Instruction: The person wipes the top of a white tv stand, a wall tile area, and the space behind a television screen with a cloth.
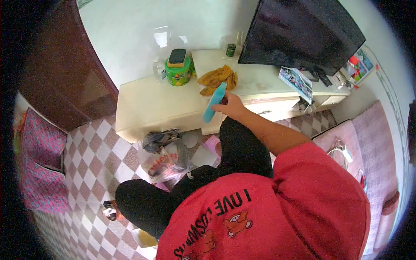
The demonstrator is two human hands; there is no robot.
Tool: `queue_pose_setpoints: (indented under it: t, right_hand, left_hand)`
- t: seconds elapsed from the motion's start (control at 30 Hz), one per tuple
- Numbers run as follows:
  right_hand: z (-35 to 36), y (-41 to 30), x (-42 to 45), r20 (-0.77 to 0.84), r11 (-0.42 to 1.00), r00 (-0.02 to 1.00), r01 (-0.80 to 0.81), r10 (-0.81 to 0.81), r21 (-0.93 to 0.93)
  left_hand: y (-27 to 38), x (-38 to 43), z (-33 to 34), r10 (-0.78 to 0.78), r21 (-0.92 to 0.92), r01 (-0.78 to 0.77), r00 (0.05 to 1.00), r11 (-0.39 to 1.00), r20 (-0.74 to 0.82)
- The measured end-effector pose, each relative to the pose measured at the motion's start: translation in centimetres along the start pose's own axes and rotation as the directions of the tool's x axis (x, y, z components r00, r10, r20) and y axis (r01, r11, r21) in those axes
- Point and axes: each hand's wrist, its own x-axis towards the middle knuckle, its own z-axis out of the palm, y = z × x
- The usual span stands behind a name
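Observation:
My right hand (pixel 231 105) is closed around a slim turquoise plastic bottle (pixel 213 103), tilted, with its narrower end pointing up and away from me. The bottle is above the front edge of a cream low cabinet (pixel 156 100). Just beyond its upper end, a crumpled mustard-yellow cloth (pixel 217 78) lies on the cabinet top. My left hand is out of view.
A green tub (pixel 177 74) carries a dark-topped sponge (pixel 177 58), beside a clear bottle (pixel 159 70). A television (pixel 302 32) stands at the right, near a small dark jar (pixel 230 50). Plastic bags (pixel 165 159) lie on the checkered floor (pixel 94 162) near my legs.

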Motion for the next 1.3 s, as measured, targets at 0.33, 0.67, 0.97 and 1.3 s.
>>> queue_pose_setpoints:
  t: [0.33,0.67,0.97,1.3]
  right_hand:
    - [-0.4,-3.5,-0.9,0.076,0.973,0.986,-0.161,0.150,0.165]
    - [-0.4,-3.9,-1.4,0.069,0.955,0.982,-0.185,0.173,0.231]
    - [0.3,-4.9,-1.5,0.103,0.958,0.984,-0.165,0.144,0.235]
    - [-0.2,-3.5,-1.3,0.109,0.979,0.990,-0.107,0.088,0.176]
  left_hand:
    - [-1.5,1.8,3.6,-0.003,-0.047,0.003,1.000,0.999,0.002]
    - [-2.8,1.9,3.1,-0.024,-0.050,0.023,1.000,0.998,-0.014]
    - [-2.7,1.6,2.5,-0.036,-0.039,0.034,0.999,0.999,-0.042]
    - [-2.2,1.9,-0.9,0.124,-0.003,-0.127,0.973,0.992,-0.196]
